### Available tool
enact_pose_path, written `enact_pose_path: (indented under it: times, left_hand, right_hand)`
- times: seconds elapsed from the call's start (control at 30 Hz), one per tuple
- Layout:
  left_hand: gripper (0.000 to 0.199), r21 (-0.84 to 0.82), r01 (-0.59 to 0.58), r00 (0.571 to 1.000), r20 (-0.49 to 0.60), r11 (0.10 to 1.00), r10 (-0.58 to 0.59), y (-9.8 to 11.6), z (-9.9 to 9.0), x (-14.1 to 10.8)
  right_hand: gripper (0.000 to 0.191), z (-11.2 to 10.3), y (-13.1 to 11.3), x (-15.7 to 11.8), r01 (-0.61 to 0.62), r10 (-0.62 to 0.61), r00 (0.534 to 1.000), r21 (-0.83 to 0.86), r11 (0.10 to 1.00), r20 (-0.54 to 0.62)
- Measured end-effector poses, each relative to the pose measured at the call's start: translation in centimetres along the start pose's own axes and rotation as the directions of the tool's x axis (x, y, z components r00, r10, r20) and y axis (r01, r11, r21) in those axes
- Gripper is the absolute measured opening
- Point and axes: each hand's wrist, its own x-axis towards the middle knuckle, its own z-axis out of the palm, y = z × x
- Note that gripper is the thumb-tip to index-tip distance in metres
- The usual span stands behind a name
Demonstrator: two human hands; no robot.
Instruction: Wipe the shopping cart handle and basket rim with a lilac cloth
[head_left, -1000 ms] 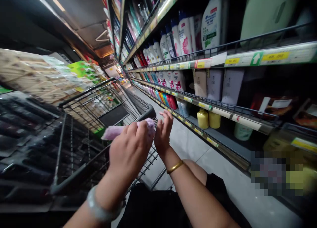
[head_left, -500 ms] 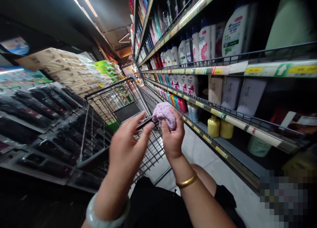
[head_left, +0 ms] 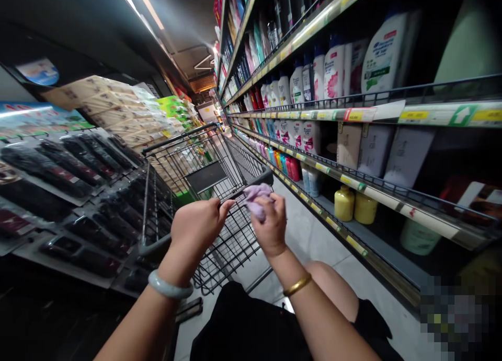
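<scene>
My right hand (head_left: 270, 226) is closed around a crumpled lilac cloth (head_left: 258, 195), which hangs over or against the right part of the shopping cart's handle (head_left: 263, 174). To its left, my left hand (head_left: 196, 225) has its fingers curled over the same handle, thumb pointing right along the bar. That hand covers the middle of the handle. Beyond both hands extends the wire shopping cart (head_left: 207, 147), with a dark panel (head_left: 206, 177) on its far side. A pale bangle (head_left: 169, 286) circles my left wrist, a gold one (head_left: 298, 286) my right.
Along the right runs a shelf unit (head_left: 376, 192) with shampoo bottles (head_left: 333, 71), boxes (head_left: 410, 154) and yellow jars (head_left: 344, 203). Packaged black goods (head_left: 58, 165) hang on the left, near stacked tan packs (head_left: 105, 107). Grey tile floor (head_left: 314, 230) shows between cart and shelves.
My left hand has lowered and its spread fingers have curled onto the cart handle. My right hand has moved the cloth down to the handle. The view has shifted slightly.
</scene>
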Motion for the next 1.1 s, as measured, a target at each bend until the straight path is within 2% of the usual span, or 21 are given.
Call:
enact_pose_path:
  times: [0.1, 0.17, 0.27, 0.37, 0.5, 0.6, 0.67, 0.8, 0.87, 1.0, 1.03, 1.1]
  left_hand:
    - [0.078, -0.032, 0.003, 1.000, -0.010, 0.999, -0.003, 0.1, -0.1, 0.1]
    - [0.076, -0.053, -0.011, 1.000, -0.015, 0.999, 0.010, 0.4, -0.1, 0.3]
    - [0.070, -0.076, -0.030, 0.999, -0.029, 0.997, 0.028, 1.0, -0.1, 0.5]
    - [0.072, -0.109, -0.045, 0.998, -0.048, 0.993, 0.040, 1.7, -0.2, 0.8]
    - [0.079, -0.174, -0.077, 0.996, -0.060, 0.982, 0.068, 2.6, -0.3, 1.4]
    - [0.085, -0.227, -0.072, 0.996, -0.064, 0.971, 0.059, 3.5, -0.4, 1.9]
    - [0.087, -0.263, -0.075, 0.996, -0.065, 0.962, 0.060, 4.1, -0.5, 2.3]
    - [0.088, -0.300, -0.090, 0.996, -0.056, 0.950, 0.077, 4.9, -0.6, 3.4]
    - [0.091, -0.308, -0.084, 0.996, -0.056, 0.948, 0.070, 4.9, -0.4, 4.0]
    - [0.098, -0.333, -0.083, 0.995, -0.078, 0.939, 0.060, 4.5, 0.4, 5.0]
    - [0.098, -0.341, -0.087, 0.994, -0.087, 0.936, 0.061, 4.4, 0.5, 5.2]
    - [0.098, -0.359, -0.104, 0.993, -0.097, 0.928, 0.074, 3.9, 0.8, 5.6]
  right_hand:
    - [0.029, 0.6, 0.7, 0.6, -0.121, 0.121, 0.984, 0.009, 0.993, -0.131]
    - [0.031, 1.5, -0.4, -0.4, -0.137, 0.139, 0.981, 0.028, 0.990, -0.132]
    - [0.033, 2.8, -2.7, -2.8, -0.054, 0.057, 0.996, 0.042, 0.998, -0.068]
    - [0.036, 3.2, -3.3, -4.0, 0.053, -0.052, 0.998, 0.037, 0.998, -0.046]
    - [0.037, 2.2, -1.0, -2.3, 0.095, -0.095, 0.993, -0.001, 0.995, -0.066]
    - [0.055, 0.9, 1.1, 0.1, 0.001, -0.008, 0.992, -0.054, 0.999, -0.125]
    - [0.065, 0.4, 2.0, 1.1, -0.083, 0.076, 0.990, -0.058, 0.995, -0.120]
    - [0.057, 0.9, 1.4, 0.1, -0.182, 0.182, 0.983, 0.024, 0.983, 0.005]
    - [0.057, 1.8, 0.2, -1.6, -0.168, 0.166, 0.985, 0.046, 0.985, 0.041]
    - [0.048, 3.0, -1.4, -4.2, -0.054, 0.047, 0.985, 0.037, 0.998, 0.164]
    - [0.044, 2.9, -1.1, -4.2, -0.029, 0.024, 0.986, 0.028, 0.999, 0.167]
    - [0.041, 2.3, 0.2, -3.0, -0.040, 0.041, 0.996, -0.012, 0.999, 0.078]
